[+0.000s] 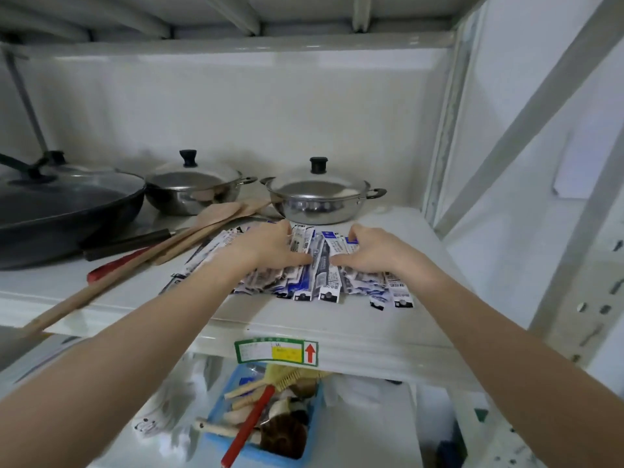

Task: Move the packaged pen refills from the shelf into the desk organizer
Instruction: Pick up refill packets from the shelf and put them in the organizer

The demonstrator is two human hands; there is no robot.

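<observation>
Several packaged pen refills (pixel 315 280), long white and blue sachets, lie in a loose fan on the white metal shelf (pixel 304 319). My left hand (pixel 270 246) presses down on the left side of the pile, fingers curled around the packets. My right hand (pixel 369 248) rests on the right side, fingers bent over the packets, thumb pointing toward the left hand. Both hands squeeze the pile between them. No desk organizer is in view.
Behind the pile stand two lidded steel pots (pixel 324 194) (pixel 194 187). A dark lidded pan (pixel 64 207) sits at the left. Wooden spatulas (pixel 141 258) and a red-handled tool (pixel 111 270) lie left of the packets. Below the shelf is a blue basket (pixel 216 413) of brushes.
</observation>
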